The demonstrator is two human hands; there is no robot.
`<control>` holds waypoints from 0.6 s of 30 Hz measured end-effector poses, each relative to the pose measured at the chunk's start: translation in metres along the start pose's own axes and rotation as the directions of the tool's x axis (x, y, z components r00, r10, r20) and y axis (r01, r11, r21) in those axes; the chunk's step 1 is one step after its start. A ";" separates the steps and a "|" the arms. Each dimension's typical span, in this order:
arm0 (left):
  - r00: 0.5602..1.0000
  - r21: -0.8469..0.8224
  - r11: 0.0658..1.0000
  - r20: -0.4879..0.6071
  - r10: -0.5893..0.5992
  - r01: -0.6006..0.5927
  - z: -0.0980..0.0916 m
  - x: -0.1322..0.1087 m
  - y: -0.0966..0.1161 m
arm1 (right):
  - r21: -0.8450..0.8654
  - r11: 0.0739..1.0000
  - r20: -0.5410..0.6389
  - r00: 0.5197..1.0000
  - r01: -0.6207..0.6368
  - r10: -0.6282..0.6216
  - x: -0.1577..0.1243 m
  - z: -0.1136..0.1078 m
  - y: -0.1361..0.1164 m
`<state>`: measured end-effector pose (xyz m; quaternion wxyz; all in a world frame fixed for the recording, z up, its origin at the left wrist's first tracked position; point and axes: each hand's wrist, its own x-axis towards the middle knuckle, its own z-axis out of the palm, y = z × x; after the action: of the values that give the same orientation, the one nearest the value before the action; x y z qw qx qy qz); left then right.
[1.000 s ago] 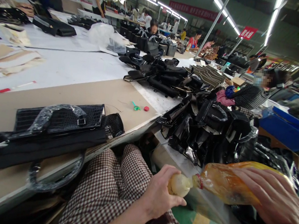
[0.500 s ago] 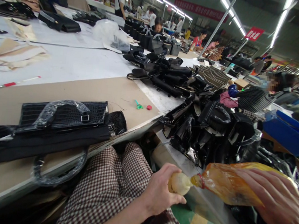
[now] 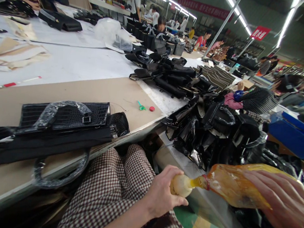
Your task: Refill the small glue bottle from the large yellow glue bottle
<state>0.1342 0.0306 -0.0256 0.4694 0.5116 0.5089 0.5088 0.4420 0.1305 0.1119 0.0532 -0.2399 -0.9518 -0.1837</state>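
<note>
My left hand is closed round a small cream-coloured bottle above my lap. My right hand grips a large, soft amber plastic bottle lying tilted on its side. The amber bottle's yellowish neck meets the small bottle's mouth; whether liquid is flowing I cannot tell. To the left, a black crocodile-pattern handbag with plastic-wrapped handles lies on the table, one handle hanging over the edge. A green piece like a small funnel and a red cap lie on the beige board.
A heap of black handbags fills the surface to my right, with a blue bin behind it. More black bag pieces lie ahead. A person in a striped top sits beyond the heap.
The amber bottle's neck has come up against the small bottle's mouth, closing the slight gap. A person in the background has moved right. My hands have barely shifted.
</note>
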 end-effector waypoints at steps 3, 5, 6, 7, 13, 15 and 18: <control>1.000 -0.006 1.000 -0.002 0.000 0.000 0.000 0.000 -0.002 | -0.055 0.998 -0.025 0.999 0.035 -0.036 0.003 -0.004 0.001; 1.000 -0.011 1.000 -0.003 0.004 -0.004 0.000 0.001 -0.002 | -0.078 0.996 -0.044 0.998 0.048 -0.051 0.006 -0.007 0.000; 1.000 -0.011 1.000 -0.004 0.007 -0.007 0.000 0.001 -0.003 | -0.084 0.995 -0.052 0.997 0.051 -0.056 0.007 -0.008 0.000; 1.000 -0.011 1.000 -0.005 0.011 -0.011 0.000 0.000 -0.003 | -0.085 0.995 -0.058 0.997 0.050 -0.055 0.008 -0.009 0.000; 1.000 -0.019 1.000 -0.015 0.013 -0.014 -0.001 0.000 -0.003 | 0.004 1.000 -0.085 0.996 -0.006 0.006 0.006 -0.008 0.001; 1.000 -0.021 1.000 -0.014 0.011 -0.011 -0.001 0.000 -0.003 | -0.003 1.000 -0.090 0.996 0.001 -0.001 0.006 -0.009 0.001; 1.000 -0.022 1.000 -0.011 0.013 -0.013 -0.001 0.000 -0.003 | -0.045 0.999 -0.083 0.996 0.021 -0.024 0.008 -0.011 0.000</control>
<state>0.1335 0.0306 -0.0286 0.4690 0.5069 0.5023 0.5203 0.4349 0.1297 0.1236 0.0853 -0.2224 -0.9471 -0.2152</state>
